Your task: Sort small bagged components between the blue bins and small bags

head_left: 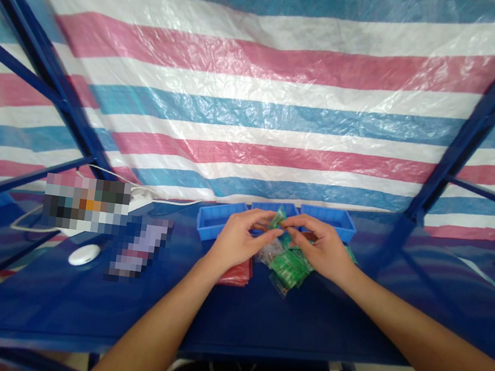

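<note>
Between my fingertips is a small clear plastic packet with green on it, held up above the table. My left hand pinches it from the left side. From the right, my right hand closes its thumb and fingers on the same packet. Below the hands lies a loose pile of green packets in clear, shiny film. A red plastic bag or sheet rests by my left wrist, partly covered by it. What is inside the held packet is too small to make out.
Behind my hands stand a left blue bin, a middle blue bin and a right blue bin. To the left are a white round object, blurred-out items and a white cable. Blue posts and a striped sheet enclose the table.
</note>
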`<state>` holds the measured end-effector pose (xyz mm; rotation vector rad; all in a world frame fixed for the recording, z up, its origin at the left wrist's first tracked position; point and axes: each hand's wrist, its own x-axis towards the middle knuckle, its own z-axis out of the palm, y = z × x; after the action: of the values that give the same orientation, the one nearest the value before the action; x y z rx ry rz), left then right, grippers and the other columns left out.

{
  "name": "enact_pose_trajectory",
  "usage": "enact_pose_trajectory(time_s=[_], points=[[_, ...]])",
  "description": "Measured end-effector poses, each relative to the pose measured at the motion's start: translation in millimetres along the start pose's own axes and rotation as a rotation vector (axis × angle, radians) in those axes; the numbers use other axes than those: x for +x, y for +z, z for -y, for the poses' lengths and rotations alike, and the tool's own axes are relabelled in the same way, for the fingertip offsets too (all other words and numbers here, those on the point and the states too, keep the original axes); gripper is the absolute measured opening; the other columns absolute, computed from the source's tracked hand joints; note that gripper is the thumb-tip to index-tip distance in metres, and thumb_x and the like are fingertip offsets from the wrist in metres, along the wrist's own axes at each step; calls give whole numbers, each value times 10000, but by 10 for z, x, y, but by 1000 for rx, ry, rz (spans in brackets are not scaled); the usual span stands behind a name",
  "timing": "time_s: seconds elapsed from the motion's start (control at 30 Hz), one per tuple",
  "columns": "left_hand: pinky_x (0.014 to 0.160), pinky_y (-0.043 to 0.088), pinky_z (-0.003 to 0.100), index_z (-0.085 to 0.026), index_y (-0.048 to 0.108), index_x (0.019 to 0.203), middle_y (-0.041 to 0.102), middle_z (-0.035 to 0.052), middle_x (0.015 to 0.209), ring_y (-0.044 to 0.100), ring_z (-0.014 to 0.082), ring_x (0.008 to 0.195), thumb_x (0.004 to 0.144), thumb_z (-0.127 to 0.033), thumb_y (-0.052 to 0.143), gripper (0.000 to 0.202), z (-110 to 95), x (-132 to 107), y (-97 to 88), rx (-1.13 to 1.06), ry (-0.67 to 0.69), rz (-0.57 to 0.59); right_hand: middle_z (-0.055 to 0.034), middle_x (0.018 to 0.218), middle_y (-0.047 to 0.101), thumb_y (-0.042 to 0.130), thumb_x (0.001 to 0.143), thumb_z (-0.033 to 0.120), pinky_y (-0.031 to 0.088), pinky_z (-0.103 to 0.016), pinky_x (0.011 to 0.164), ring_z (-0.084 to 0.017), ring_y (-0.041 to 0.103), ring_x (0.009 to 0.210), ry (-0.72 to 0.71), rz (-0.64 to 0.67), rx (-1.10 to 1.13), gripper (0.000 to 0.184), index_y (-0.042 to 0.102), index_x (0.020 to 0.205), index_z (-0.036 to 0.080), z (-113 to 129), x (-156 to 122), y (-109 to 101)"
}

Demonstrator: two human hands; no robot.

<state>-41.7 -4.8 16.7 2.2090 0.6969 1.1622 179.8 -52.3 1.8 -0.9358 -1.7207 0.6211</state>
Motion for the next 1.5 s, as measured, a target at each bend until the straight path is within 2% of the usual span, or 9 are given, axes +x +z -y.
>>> enact_pose_trajectory(time_s=[0.2, 0.33, 0.4, 0.47, 0.53, 0.7, 0.97, 1.27, 1.5], points=[[862, 602, 312, -247, 476, 1526, 730, 65, 1122, 735, 187, 913, 937, -251, 650, 614, 60, 20, -70, 152, -65, -175, -82, 1156, 699, 616, 993, 359, 627, -365, 744, -247, 689, 991, -35, -11, 13, 207, 754, 1116, 265, -40, 0, 18], [911, 580, 329, -257, 518, 1502, 680, 76, 1248, 696, 201, 1007, 911, -224, 641, 604, 86, 36, -271, 428, -55, -355, -85, 1133, 674, 615, 996, 342, 620, -351, 714, -237, 680, 968, -50, -22, 0, 185, 751, 1091, 260, -29, 4, 10], [920, 571, 324, -235, 607, 1422, 680, 82, 1248, 675, 215, 1073, 933, -226, 596, 490, 116, 34, -415, 530, -28, -365, -89, 1144, 661, 608, 999, 333, 616, -348, 699, -234, 674, 964, -60, -18, -3, 181, 749, 1088, 262, -31, 4, 7], [889, 572, 312, -199, 729, 1236, 706, 88, 1176, 691, 209, 1007, 947, -244, 566, 335, 178, 24, -570, 602, -39, -363, -89, 1150, 653, 608, 999, 324, 612, -347, 687, -228, 670, 945, -67, -14, -9, 174, 747, 1082, 263, -40, 4, 5], [962, 547, 337, -188, 776, 1098, 744, 81, 1094, 704, 220, 992, 950, -255, 556, 273, 271, 7, -715, 691, -69, -337, -88, 1151, 649, 606, 999, 312, 609, -347, 686, -222, 667, 933, -76, -14, -27, 167, 745, 1077, 263, -50, 2, 5], [968, 550, 372, -206, 803, 1037, 789, 81, 1061, 729, 269, 995, 918, -291, 585, 262, 516, -43, -927, 830, -248, -207, -92, 1144, 652, 584, 1010, 283, 601, -337, 690, -220, 666, 952, -114, 2, -82, 176, 737, 1092, 257, -33, -3, 7], [1059, 512, 398, -189, 769, 1056, 725, 106, 1173, 697, 271, 1069, 967, -361, 515, 320, 566, -77, -996, 897, -273, -295, -94, 1126, 676, 561, 1006, 206, 589, -370, 796, -230, 678, 985, -288, 55, -275, 211, 712, 1145, 255, 5, -18, -22], [1018, 516, 403, -190, 764, 1043, 754, 106, 1100, 695, 281, 1053, 963, -351, 526, 298, 633, -67, -947, 881, -207, -212, -98, 1087, 705, 543, 1021, 207, 569, -407, 904, -243, 673, 1015, -360, 181, -418, 208, 678, 1178, 231, 69, -28, -21], [879, 531, 329, -195, 772, 997, 773, 70, 1017, 713, 228, 930, 992, -408, 535, 318, 339, -19, -759, 690, -83, -172, -111, 1222, 722, 655, 986, 367, 537, -460, 1046, -284, 651, 1183, -378, 325, -452, 333, 658, 1294, 242, 31, -38, -8]])
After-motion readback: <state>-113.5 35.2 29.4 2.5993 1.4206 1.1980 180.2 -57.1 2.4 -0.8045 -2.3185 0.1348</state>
